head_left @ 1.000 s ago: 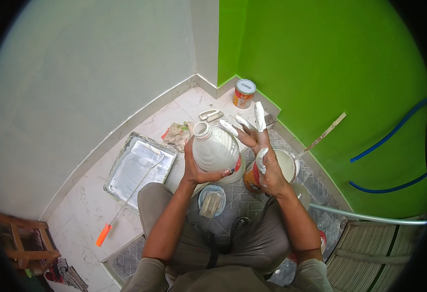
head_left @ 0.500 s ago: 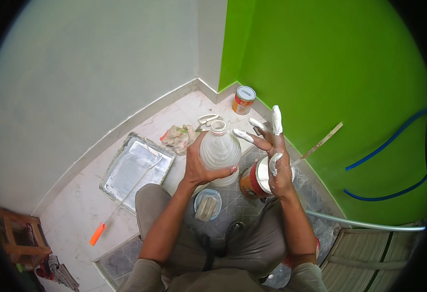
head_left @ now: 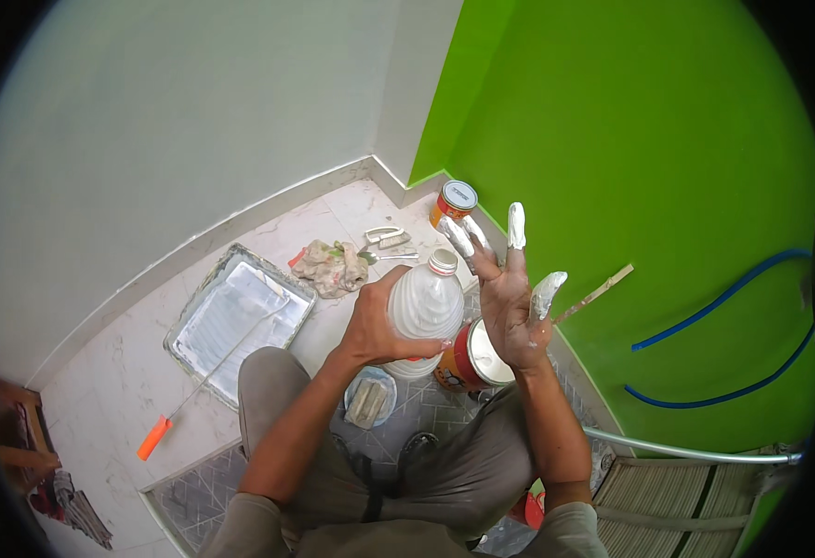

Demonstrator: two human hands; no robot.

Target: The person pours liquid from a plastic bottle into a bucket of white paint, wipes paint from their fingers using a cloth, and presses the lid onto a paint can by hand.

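My left hand (head_left: 373,325) is wrapped round a large, translucent white plastic bottle (head_left: 423,302), held upright above the floor, between my knees. My right hand (head_left: 512,314) is raised just right of the bottle, palm turned toward me, fingers and thumb spread with thick white paint on their tips, holding nothing. Beneath and behind it stands an open can (head_left: 487,361) of white paint with an orange and red side, partly hidden. A small pale blue tub (head_left: 389,392) with a greyish block in it rests below the bottle.
Left: paint tray (head_left: 182,325) with an orange-handled roller (head_left: 154,437), a rag (head_left: 328,265), a wooden frame (head_left: 31,432). Behind: a brush (head_left: 389,256) and closed can (head_left: 454,205) by the corner. Right: green wall, stick (head_left: 593,294), blue hoses (head_left: 723,289), metal pipe (head_left: 686,448).
My right thumb has swung out to the right and the palm has opened toward me. The bottle has moved slightly right in my left hand's grip, while the surroundings have shifted left in the view.
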